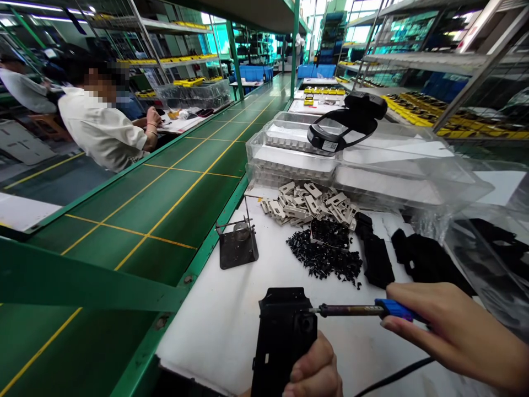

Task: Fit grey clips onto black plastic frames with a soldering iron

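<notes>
- Well, a black plastic frame (281, 344) stands up at the near edge of the white counter (215, 342)
- The left hand (312, 369) has a closed grip on the low end of the frame
- The right hand (454, 331) has a closed grip on the blue handle of a soldering iron (351, 310), and the thin tip is at the side of the frame, touching it or very near, hard to tell
- The frame looks light and stiff but may snap at its thin parts, so its thick part seems the best place to hold, away from the hot tip
- A black cable (392, 376) runs from the iron along the counter
- Past the frame lie a heap of tiny black plastic bits (324, 259) and a heap of pale plastic parts (306, 204)
- Flat black parts (378, 259) lie just beside the heaps
- An iron stand (238, 245) sits near the counter's edge
- Stacked clear plastic trays (289, 160) hold rows of pale parts, and a black head strap (343, 124) lies on top
- A clear plastic bag (483, 248) on the right has dark parts showing through it
- Across a green conveyor belt (157, 204), a co-worker in a white shirt (99, 129) works at another counter
</notes>
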